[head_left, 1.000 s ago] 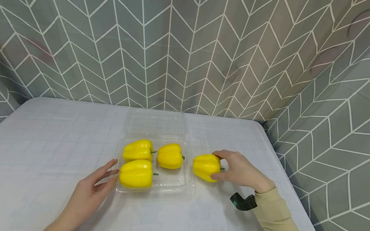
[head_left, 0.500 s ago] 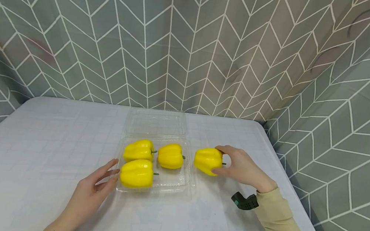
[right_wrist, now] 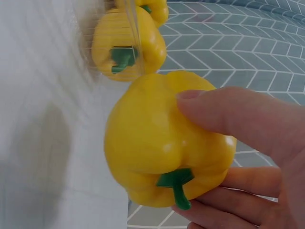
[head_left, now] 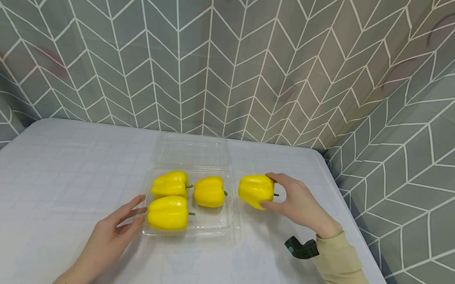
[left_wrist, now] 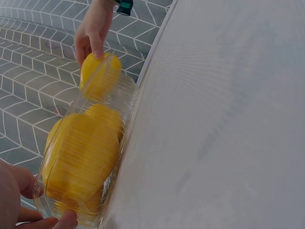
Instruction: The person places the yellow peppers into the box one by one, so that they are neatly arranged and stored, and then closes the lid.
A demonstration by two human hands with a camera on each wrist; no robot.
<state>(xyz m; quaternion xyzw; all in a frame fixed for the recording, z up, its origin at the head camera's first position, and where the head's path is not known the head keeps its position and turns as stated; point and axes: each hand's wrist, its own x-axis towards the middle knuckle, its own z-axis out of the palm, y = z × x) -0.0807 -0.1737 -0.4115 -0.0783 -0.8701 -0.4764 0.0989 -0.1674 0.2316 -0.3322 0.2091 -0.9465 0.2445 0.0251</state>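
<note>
My right hand (head_left: 301, 206) grips a yellow bell pepper (head_left: 255, 190) by its stem end, thumb on one side and fingers on the other. Just right of a clear plastic clamshell container (head_left: 211, 223), this pepper is held above the table; its green stem (right_wrist: 176, 183) shows in the right wrist view. Three more yellow peppers lie in the container: one back left (head_left: 170, 185), one front left (head_left: 168, 213), one back right (head_left: 209, 191). At the container's left side, my left hand (head_left: 112, 231) touches the wall with its fingertips, the fingers slightly bent.
The container's clear lid (head_left: 192, 152) lies folded back behind its base. A white cloth covers the table (head_left: 64, 167). Grey curtains (head_left: 219, 59) with white lines hang along the back and right edges. A black wrist device (head_left: 301, 248) sits by the right sleeve.
My right hand has raised the fourth bell pepper off the table, upward in the head view. My left hand and the container have stayed in place.
</note>
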